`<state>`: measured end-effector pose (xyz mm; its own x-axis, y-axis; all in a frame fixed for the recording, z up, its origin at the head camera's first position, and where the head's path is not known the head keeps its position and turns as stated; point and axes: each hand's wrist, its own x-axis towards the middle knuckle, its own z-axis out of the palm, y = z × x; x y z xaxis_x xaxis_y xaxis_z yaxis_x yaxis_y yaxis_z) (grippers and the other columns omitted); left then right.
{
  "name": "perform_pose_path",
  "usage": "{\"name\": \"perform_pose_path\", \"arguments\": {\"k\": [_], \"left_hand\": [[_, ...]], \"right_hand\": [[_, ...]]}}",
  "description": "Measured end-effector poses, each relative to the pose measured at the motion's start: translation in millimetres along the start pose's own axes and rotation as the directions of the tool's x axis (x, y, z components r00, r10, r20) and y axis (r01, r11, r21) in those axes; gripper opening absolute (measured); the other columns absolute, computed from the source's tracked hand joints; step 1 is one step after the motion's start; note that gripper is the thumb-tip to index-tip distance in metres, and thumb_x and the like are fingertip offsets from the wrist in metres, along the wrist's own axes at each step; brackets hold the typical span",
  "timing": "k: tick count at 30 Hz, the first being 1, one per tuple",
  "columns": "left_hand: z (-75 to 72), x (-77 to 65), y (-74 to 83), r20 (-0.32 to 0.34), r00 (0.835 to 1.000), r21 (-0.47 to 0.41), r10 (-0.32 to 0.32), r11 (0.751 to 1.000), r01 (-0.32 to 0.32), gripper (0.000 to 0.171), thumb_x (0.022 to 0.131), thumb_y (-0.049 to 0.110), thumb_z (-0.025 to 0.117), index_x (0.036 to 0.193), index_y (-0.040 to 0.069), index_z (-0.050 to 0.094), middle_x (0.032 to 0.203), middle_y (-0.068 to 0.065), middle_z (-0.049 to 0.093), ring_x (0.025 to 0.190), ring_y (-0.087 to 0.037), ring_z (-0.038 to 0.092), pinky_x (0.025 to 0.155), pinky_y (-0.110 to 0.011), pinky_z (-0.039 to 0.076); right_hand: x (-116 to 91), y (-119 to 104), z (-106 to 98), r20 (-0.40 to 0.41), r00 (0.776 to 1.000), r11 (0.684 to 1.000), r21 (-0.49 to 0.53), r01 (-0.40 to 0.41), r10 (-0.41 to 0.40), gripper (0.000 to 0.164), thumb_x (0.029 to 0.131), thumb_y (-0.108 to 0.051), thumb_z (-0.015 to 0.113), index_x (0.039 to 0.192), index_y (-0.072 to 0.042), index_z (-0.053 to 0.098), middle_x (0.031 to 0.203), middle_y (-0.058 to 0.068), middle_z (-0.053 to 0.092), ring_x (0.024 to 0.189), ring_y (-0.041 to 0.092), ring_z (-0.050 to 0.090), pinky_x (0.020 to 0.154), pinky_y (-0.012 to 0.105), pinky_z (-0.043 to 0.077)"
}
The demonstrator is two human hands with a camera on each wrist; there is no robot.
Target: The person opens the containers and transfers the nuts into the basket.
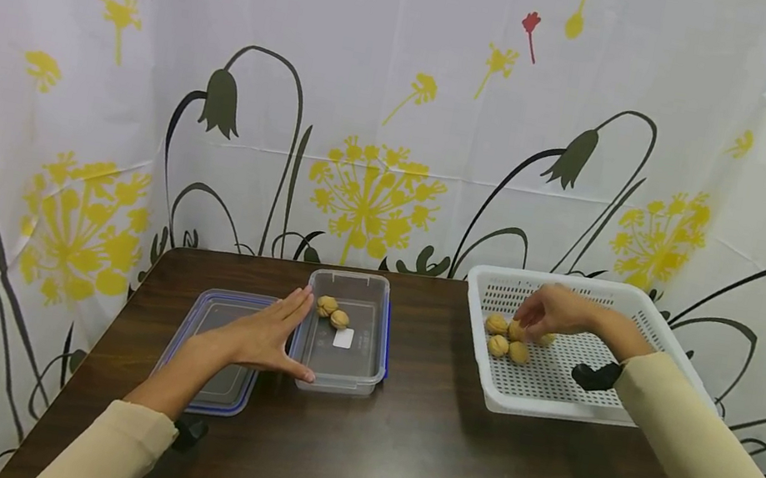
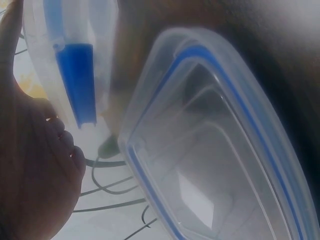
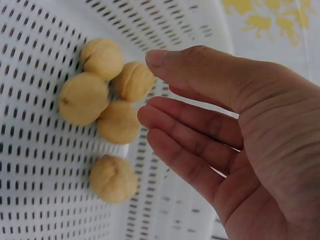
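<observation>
My left hand (image 1: 261,333) is at the left side of a clear plastic food container (image 1: 334,370), fingers straight along its wall and the thumb by the near corner. Two walnuts (image 1: 333,313) lie inside beside a small white label. In the left wrist view the palm (image 2: 40,170) faces the container's blue latch (image 2: 77,82). Inside a white perforated basket (image 1: 558,282), my right hand (image 1: 557,309) reaches down over several walnuts (image 1: 509,349). The right wrist view shows its thumb and fingers loosely bent and apart, nothing between them, fingertips close to the walnut cluster (image 3: 84,99).
A clear lid with a blue seal (image 1: 216,395) lies on the dark wooden table (image 1: 406,463), left of the container and partly under my left forearm. The basket stands at the table's right. Behind the table hangs a white flower-printed curtain (image 1: 401,39).
</observation>
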<state>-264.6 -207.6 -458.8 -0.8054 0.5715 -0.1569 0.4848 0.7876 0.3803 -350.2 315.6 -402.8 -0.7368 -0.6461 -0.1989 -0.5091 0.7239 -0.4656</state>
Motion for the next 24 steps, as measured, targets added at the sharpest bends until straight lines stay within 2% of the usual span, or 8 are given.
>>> {"name": "perform_pose_path", "arguments": {"k": [7,12,17,24], "left_hand": [[-2.1,-0.6,0.7,-0.003,1.0,0.001,0.003,1.0,-0.003,0.135,0.083,0.068,0.081,0.167,-0.007,0.006,0.176,-0.025,-0.003,0.163,-0.043,0.002,0.128,-0.064,0.015],[-2.2,-2.3,1.6,0.002,1.0,0.001,0.004,1.0,-0.004,0.136,0.082,0.069,0.081,0.167,-0.006,0.006,0.176,-0.024,-0.004,0.163,-0.043,0.002,0.128,-0.064,0.016],[-1.1,-1.5,1.7,0.0,1.0,-0.001,0.003,1.0,-0.003,0.135,0.082,0.067,0.081,0.167,-0.007,0.006,0.176,-0.025,-0.003,0.163,-0.043,0.003,0.128,-0.064,0.014],[0.2,-1.2,1.4,0.002,1.0,0.003,0.005,1.0,-0.005,0.135,0.083,0.068,0.08,0.167,-0.007,0.006,0.176,-0.025,-0.003,0.163,-0.043,0.002,0.128,-0.063,0.014]], "right_hand": [[5.3,-23.2,-9.9,-0.033,0.997,0.997,0.009,0.073,-0.072,0.027,0.086,-0.006,0.087,0.11,0.004,0.079,0.101,0.017,0.079,0.089,0.018,0.076,0.081,0.031,0.063],[10.4,-37.8,-13.9,-0.06,0.99,0.992,-0.011,0.125,-0.125,0.027,0.088,-0.011,0.087,0.112,-0.001,0.08,0.102,0.013,0.079,0.089,0.015,0.075,0.081,0.029,0.062],[18.1,-53.3,-16.1,-0.072,0.983,0.986,-0.012,0.166,-0.167,0.03,0.088,-0.015,0.088,0.113,-0.001,0.08,0.102,0.007,0.08,0.09,0.014,0.075,0.083,0.031,0.063],[32.1,-71.8,-15.5,-0.06,0.976,0.977,0.027,0.213,-0.211,0.03,0.088,-0.012,0.087,0.115,-0.001,0.079,0.104,0.009,0.08,0.092,0.017,0.075,0.085,0.034,0.063]]}}
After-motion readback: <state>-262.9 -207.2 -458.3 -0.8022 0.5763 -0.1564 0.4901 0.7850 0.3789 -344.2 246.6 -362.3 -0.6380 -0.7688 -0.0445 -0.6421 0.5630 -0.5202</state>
